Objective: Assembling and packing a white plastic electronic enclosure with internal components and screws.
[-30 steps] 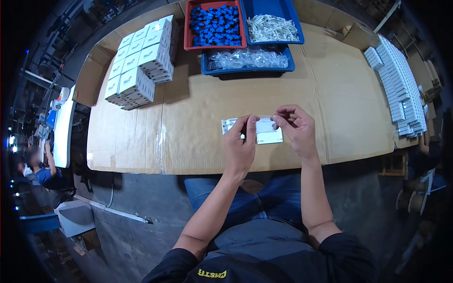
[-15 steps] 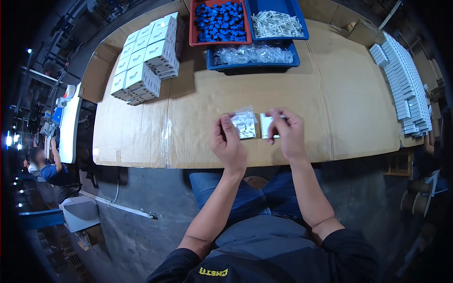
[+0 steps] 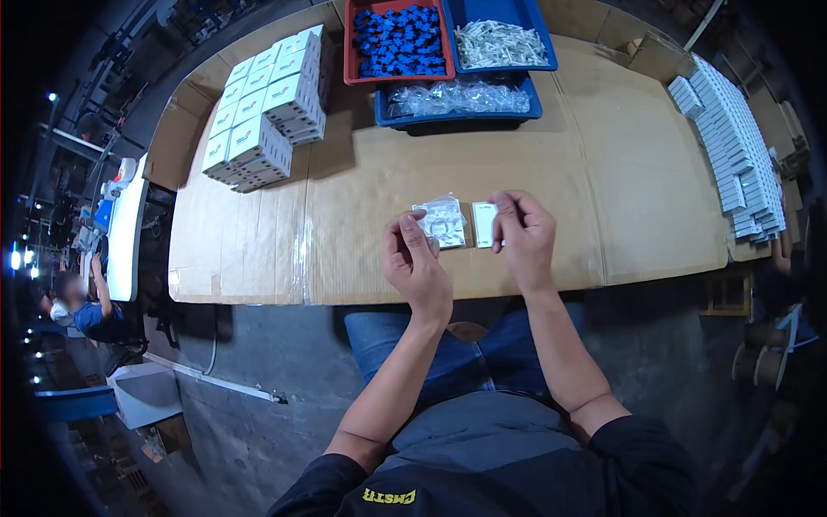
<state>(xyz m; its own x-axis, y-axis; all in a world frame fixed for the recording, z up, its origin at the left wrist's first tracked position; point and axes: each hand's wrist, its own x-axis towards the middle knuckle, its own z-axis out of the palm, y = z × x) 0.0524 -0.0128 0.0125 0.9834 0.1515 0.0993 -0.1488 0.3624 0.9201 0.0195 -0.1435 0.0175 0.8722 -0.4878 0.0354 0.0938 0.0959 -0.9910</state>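
My left hand is closed at the left edge of a small clear plastic bag, its thumb and fingers at the bag's corner. The bag looks crinkled and shiny, with pale contents I cannot make out. Just to its right lies a white flat rectangular piece, like a card or small box face. My right hand covers that piece's right side, thumb and fingers bent together in a pinch. Whatever sits between those fingertips is hidden.
Stacked white boxes stand at left on the cardboard-covered table. At the back are a red tray of blue parts, a blue tray of white pieces and another blue tray of clear bags. Small white boxes line the right.
The bag has shifted slightly and its sheen looks different. My right hand's fingers have drawn together and moved a little, showing more of the white piece. My left hand stays almost in place.
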